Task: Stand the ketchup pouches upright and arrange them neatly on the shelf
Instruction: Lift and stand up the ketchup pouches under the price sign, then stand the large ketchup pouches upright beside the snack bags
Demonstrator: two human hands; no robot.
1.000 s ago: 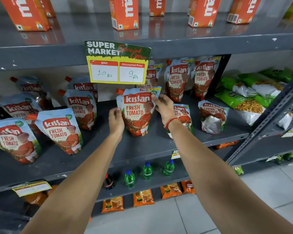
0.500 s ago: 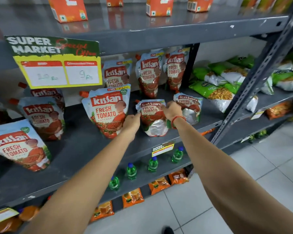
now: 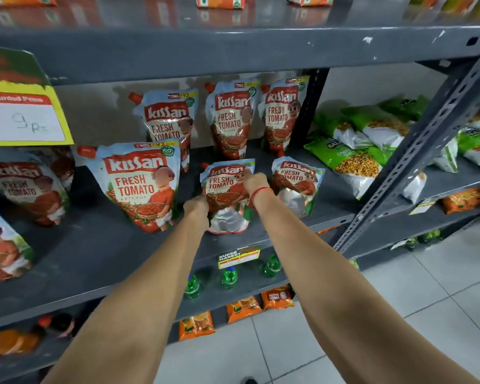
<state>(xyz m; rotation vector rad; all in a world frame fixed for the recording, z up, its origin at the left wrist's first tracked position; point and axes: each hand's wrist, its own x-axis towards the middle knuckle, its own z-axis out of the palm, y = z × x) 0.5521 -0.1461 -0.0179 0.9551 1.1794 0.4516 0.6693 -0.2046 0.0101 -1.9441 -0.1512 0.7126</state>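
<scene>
Head view puts us looking down at a grey shelf [image 3: 100, 245] stocked with ketchup pouches. We have both hands on one slumped pouch [image 3: 227, 195] near the middle of the shelf, toward its front edge. Our left hand [image 3: 196, 207] grips its lower left side, the fingers curled around the edge. Our right hand [image 3: 257, 182], with a red thread on the wrist, pinches its upper right corner, so both hands are clenched on this one pouch. It leans back with its silver base showing toward us.

At nine o'clock from it a large pouch [image 3: 142, 184] stands upright, just beside our left hand. At three o'clock a second slumped pouch [image 3: 297, 187] also leans back, silver base showing, close to our right wrist but whether it touches we cannot tell. At twelve o'clock three back-row pouches [image 3: 232, 117] stand upright against the wall. Further toward nine o'clock more pouches [image 3: 31, 187] stand on the same shelf, blurred at the edge of the frame.

A yellow price card [image 3: 22, 120] hangs from the shelf above at ten o'clock. Green snack bags [image 3: 352, 153] lie in the neighbouring bay at two o'clock, past a dark upright post [image 3: 311, 106]. Small green bottles [image 3: 229, 277] stand on the shelf below, at six o'clock from the held pouch.
</scene>
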